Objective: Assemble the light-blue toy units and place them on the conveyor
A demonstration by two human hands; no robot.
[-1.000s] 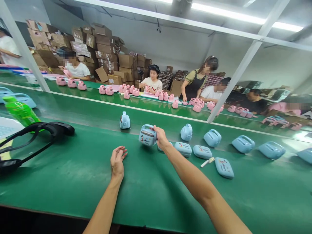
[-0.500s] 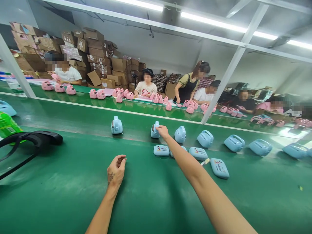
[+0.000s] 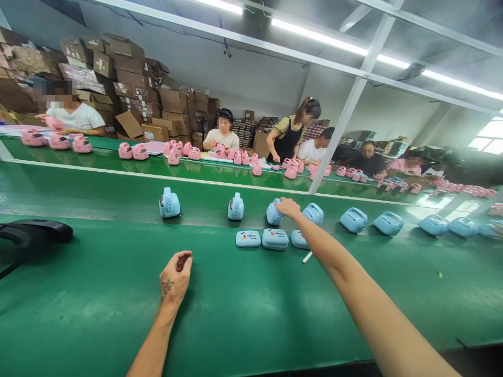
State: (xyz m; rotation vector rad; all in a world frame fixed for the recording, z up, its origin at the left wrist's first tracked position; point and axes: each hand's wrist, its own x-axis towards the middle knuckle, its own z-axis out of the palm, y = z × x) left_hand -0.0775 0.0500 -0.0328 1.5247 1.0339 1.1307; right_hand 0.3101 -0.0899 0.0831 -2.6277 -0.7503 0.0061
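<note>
My right hand [image 3: 288,207] reaches forward, its fingers closed on the top of a light-blue plastic housing with a carry handle [image 3: 273,214], which stands on the green surface. My left hand [image 3: 176,275] rests near the middle, fingers curled in and nothing visible in them. Two similar blue housings stand to the left, one with a dark front panel [image 3: 170,204] and one seen edge-on [image 3: 236,207]. Nearer me lie flat blue pieces printed "Mickey" [image 3: 248,239], [image 3: 275,239]. My right forearm partly covers a third flat piece [image 3: 299,240].
More blue handled housings [image 3: 353,220] run off to the right. A small white stick-like piece [image 3: 307,257] lies beside my forearm. At the left sits a black strapped object [image 3: 37,233]. Across a white rail, co-workers sit among pink housings [image 3: 173,155], with cardboard boxes [image 3: 129,68] behind.
My right hand has left one blue housing, which stays standing, and moved right to the neighbouring one. The view has shifted rightward. My left hand keeps its curled pose.
</note>
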